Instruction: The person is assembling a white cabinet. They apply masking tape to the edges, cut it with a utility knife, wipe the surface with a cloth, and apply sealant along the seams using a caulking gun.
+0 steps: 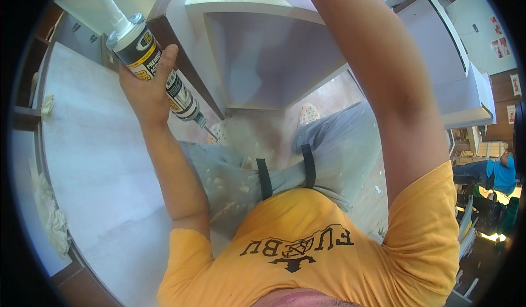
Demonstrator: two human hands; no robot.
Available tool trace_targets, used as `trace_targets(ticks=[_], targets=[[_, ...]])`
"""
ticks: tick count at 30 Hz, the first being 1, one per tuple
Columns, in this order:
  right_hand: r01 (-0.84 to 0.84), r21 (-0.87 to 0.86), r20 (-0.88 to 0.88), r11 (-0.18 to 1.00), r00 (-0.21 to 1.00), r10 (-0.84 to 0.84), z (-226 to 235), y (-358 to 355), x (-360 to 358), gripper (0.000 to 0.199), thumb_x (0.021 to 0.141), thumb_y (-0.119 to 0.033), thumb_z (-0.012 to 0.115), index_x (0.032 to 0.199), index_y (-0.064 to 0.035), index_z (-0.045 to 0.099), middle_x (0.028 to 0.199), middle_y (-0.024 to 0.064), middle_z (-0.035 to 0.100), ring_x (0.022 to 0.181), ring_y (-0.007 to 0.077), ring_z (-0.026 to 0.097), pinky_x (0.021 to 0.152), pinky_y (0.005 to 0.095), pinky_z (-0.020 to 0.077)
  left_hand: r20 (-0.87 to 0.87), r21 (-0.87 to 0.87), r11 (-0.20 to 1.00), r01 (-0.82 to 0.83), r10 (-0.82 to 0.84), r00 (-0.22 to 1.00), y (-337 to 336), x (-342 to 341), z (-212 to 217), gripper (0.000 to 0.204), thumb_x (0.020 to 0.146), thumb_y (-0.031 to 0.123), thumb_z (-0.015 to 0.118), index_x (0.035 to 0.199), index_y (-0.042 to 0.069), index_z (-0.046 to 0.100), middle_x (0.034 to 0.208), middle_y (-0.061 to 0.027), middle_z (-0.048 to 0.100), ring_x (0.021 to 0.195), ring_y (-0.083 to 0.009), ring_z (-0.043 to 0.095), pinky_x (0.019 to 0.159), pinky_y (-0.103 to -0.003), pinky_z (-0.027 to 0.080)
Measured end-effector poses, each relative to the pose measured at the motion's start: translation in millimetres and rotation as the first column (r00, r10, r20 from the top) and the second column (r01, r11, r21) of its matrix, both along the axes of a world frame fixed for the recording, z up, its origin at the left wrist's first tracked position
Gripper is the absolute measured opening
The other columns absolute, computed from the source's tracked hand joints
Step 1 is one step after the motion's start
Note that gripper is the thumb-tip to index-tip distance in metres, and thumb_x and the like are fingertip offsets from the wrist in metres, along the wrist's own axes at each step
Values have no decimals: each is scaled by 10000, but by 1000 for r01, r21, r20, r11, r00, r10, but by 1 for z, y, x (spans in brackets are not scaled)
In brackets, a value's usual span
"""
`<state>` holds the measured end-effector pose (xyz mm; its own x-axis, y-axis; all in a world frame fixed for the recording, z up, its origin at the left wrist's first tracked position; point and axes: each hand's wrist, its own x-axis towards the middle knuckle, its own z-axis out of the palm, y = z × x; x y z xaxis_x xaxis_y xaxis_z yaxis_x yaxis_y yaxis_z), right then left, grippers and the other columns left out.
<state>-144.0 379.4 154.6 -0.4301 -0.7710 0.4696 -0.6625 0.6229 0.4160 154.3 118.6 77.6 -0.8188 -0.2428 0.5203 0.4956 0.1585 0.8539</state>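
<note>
My left hand [149, 94] is wrapped round a sealant cartridge [143, 48], which has a black, white and yellow label. The cartridge sits in a caulking gun [193, 110], whose rod points down toward my legs. A long white nozzle [109, 6] tilts up and to the left. My right forearm [356, 22] reaches past the upper edge, so its hand is out of the picture. Beneath that arm stands a white cabinet carcass [249, 9] with a curved top and a hollow inside. The cartridge is held just left of its brown edge.
A large whitish panel [98, 159] lies along my left side, with a crumpled pale cloth or plastic [52, 214] past its edge. White cabinet parts [438, 49] stand at the upper right. Another person in a blue shirt [499, 174] is at the far right.
</note>
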Motion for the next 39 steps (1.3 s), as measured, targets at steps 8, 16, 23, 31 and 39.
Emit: trace_targets(ticks=[8,16,23,31,39], targets=[[160,430,-163,888,982,-98,23,-29,24,228,916,-182,656,853,-24,806,909,174,791,855,342,772,778,452,609,-2,28,999,34,-34,999,0,-1,1,519,845,256,985,1165,11,657,986,-55,713,802,-135,709,744,-285,593],[158,325,123,932,970,-208,38,-42,160,276,890,-160,630,722,-4,783,877,233,765,789,382,749,742,493,579,4,8,999,38,-38,999,-3,-1,-1,543,835,296,995,1166,17,667,987,-49,743,827,-130,721,774,-285,592],[200,-476,615,857,771,162,47,-43,278,275,910,-100,559,890,109,736,910,339,710,893,515,715,892,528,574,28,10,1000,23,-23,999,-3,-1,1,611,818,322,1004,1215,6,663,1036,-64,760,918,-143,735,843,-297,596],[9,-454,341,891,925,164,16,-35,285,390,932,-126,580,1234,-66,821,932,193,715,815,337,696,823,454,551,75,-18,1000,-2,3,997,-2,2,5,629,828,319,994,1249,-5,658,1068,-80,766,951,-149,742,876,-312,600],[184,-610,660,771,657,365,29,28,340,587,836,58,533,1355,-85,767,898,36,520,800,144,482,775,296,444,62,80,993,82,-87,994,-12,-2,-2,531,903,157,920,1313,-7,626,1042,-83,751,845,-140,725,767,-288,610]])
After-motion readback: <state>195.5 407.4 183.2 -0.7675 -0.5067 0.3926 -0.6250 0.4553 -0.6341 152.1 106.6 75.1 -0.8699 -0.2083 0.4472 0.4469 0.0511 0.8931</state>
